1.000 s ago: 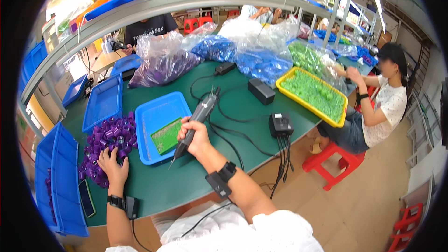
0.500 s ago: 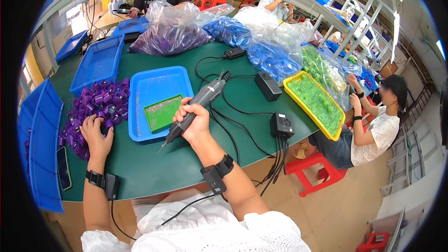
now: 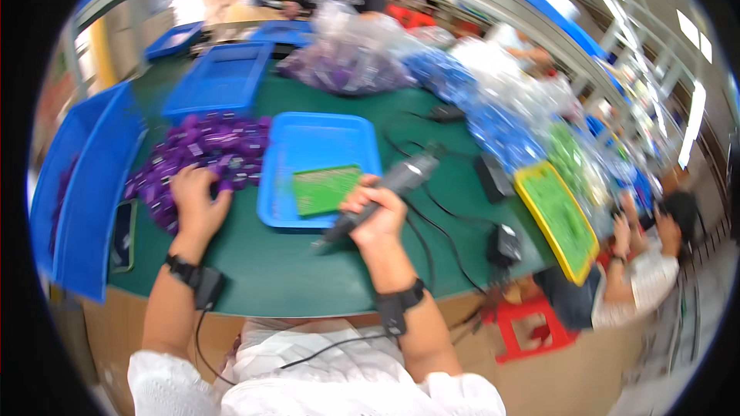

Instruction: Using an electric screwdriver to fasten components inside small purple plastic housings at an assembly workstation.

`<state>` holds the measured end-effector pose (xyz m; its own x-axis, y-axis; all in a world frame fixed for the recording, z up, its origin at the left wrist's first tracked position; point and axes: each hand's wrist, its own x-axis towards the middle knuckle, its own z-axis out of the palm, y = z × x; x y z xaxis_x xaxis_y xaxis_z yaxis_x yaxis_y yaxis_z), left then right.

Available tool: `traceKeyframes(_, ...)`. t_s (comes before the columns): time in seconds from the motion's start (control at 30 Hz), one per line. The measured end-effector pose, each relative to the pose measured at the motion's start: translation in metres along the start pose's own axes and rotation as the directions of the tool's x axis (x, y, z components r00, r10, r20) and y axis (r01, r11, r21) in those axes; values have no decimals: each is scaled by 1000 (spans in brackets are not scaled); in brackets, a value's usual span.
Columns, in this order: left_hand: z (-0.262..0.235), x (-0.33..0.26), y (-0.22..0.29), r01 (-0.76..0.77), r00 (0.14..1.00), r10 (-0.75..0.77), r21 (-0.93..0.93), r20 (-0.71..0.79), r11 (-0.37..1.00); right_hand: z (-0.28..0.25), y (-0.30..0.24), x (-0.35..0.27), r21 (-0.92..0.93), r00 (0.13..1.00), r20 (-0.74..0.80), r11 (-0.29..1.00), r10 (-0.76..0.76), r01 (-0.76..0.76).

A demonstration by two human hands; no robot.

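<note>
Green table [image 3: 293, 277], right hand [image 3: 375, 212] around screwdriver [image 3: 378, 192]

Green table [image 3: 308, 277] with blue trays [image 3: 316, 142], seemingly purple parts [image 3: 204, 146]

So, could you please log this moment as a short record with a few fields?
setting: green table
left hand: resting on the purple parts
right hand: gripping a corded driver, tip pointing down-left
tray: blue, holds a green board
far side: bagged parts
right side: yellow tray, seated person
sharpness: blurred
</note>
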<state>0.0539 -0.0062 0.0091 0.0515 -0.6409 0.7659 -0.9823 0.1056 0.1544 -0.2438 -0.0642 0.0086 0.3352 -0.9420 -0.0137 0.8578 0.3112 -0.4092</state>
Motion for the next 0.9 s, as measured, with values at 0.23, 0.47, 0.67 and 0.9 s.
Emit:
traceKeyframes(0.23, -4, -10, -6, 150, 986, -149, -8, 69, 989, 5, 3, 0, -23, 999, -33, 999, 43, -44)
traceKeyframes(0.47, -8, 3, 10, 207, 963, -182, -109, 197, 972, 9, -6, -5, -27, 999, 50, 1000, -4, 6)
traceKeyframes(0.67, -27, 35, 39, -5, 918, 42, -93, 393, 996, 4, 0, -7, -14, 1000, -15, 1000, 22, -23)
traceKeyframes(0.9, 4, 36, 14, -158, 857, 207, -140, 472, 977, 9, 5, -10, -21, 999, -25, 999, 38, -39)
